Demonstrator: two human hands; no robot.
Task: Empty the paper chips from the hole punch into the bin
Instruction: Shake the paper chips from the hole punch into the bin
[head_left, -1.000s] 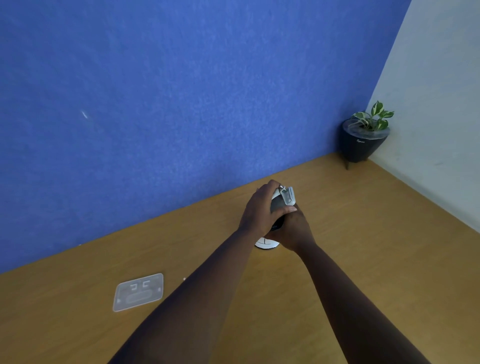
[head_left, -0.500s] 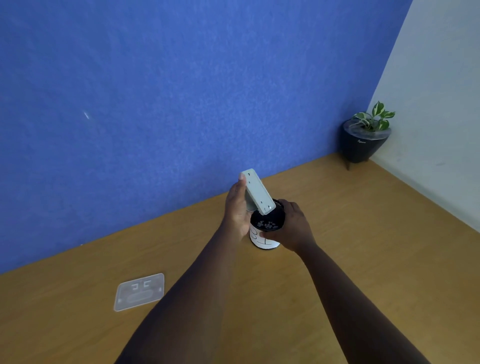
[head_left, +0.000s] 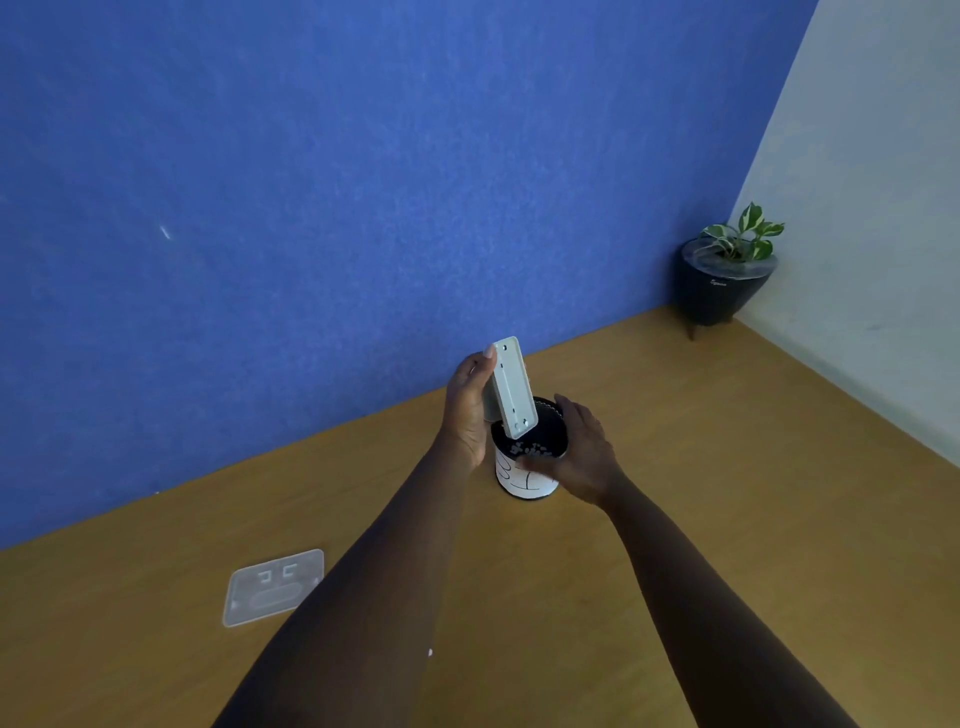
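Observation:
My left hand (head_left: 464, 411) grips the grey hole punch (head_left: 512, 387) and holds it steeply tilted, its flat underside facing me and its lower end just over the mouth of the bin (head_left: 521, 482). The bin is a small white cup with a dark inside, standing on the wooden desk (head_left: 727, 499). White paper chips (head_left: 528, 448) lie inside it. My right hand (head_left: 588, 453) wraps the bin's right side, with the thumb across the front rim and the fingers behind.
A clear plastic cover plate (head_left: 273, 587) lies flat on the desk at the left. One stray white chip (head_left: 430, 652) sits near my left forearm. A dark potted plant (head_left: 722, 291) stands in the far right corner. A blue partition backs the desk.
The two hands, joined over the bin a second ago, have parted. My left hand lifted the punch and tipped it upright over the bin. Chips now show inside.

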